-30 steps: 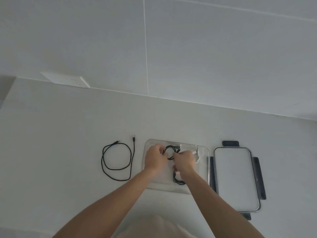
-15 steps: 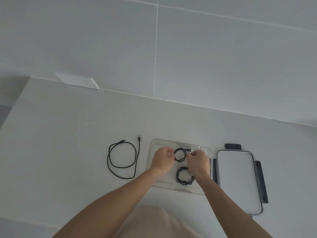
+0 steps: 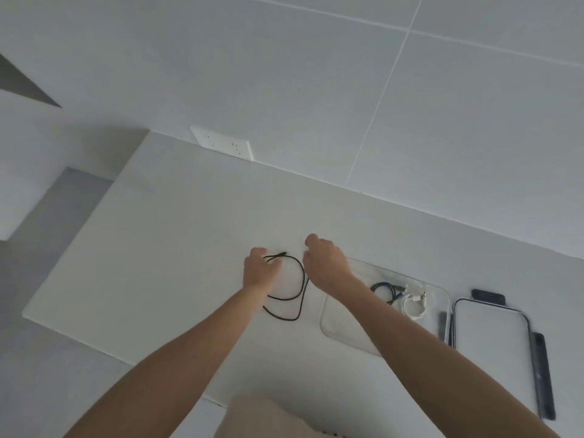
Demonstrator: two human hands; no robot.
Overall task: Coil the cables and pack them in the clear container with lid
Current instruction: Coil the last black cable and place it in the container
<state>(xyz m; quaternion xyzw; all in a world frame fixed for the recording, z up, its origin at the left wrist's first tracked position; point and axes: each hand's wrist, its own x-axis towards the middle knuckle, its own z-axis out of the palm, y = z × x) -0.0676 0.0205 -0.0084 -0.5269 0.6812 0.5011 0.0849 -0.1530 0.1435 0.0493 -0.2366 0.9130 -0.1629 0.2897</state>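
A loose black cable (image 3: 286, 298) lies in wide loops on the white table, left of the clear container (image 3: 344, 335). My left hand (image 3: 260, 271) is closed on this cable near one plug end, which sticks out past my fingers. My right hand (image 3: 327, 263) hovers with curled fingers over the cable's right side and hides its other end; whether it grips the cable is not visible. Inside the container lie a coiled black cable (image 3: 384, 289) and a coiled white cable (image 3: 414, 306). The lid (image 3: 493, 339), with dark latches, lies flat to the right of the container.
The white table (image 3: 173, 263) ends at a left edge with grey floor beyond. A white wall socket (image 3: 222, 147) sits at the table's back edge on the tiled wall. My right forearm crosses over the container's near left part.
Both hands have left the container and moved left to the loose black cable. The coiled black cable stays in the container. The camera view has swung left.
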